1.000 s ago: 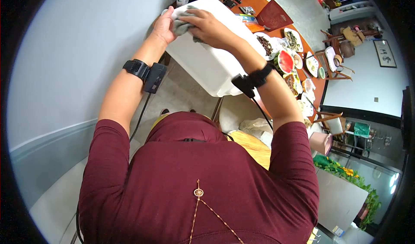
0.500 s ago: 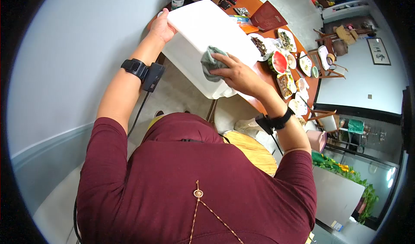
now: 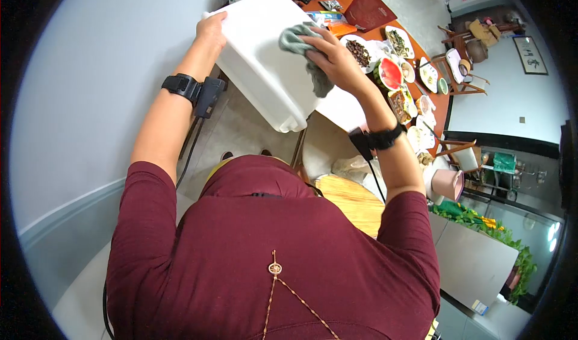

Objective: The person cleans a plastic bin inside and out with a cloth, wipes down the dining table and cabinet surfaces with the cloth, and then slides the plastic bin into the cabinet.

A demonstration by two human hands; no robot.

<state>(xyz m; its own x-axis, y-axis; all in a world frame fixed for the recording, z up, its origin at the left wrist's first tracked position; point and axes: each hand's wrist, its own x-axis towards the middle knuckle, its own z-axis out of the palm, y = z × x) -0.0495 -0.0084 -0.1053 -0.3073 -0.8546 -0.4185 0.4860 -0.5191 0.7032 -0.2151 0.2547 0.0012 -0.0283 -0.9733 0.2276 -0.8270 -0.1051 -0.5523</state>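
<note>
While the left hand (image 3: 212, 31) grips the box (image 3: 253, 24) by a corner at the frame's upper centre, the right hand (image 3: 338, 60), clasping a cloth (image 3: 295, 39), has moved from the lower edge over the broad face; wiping seems to shift there.

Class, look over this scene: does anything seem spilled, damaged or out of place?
No clear spill or damage shows. Slightly odd, perhaps: the right hand holds a grey-green cloth at a white container near cut watermelon and other uncovered food, which drips might reach.
</note>
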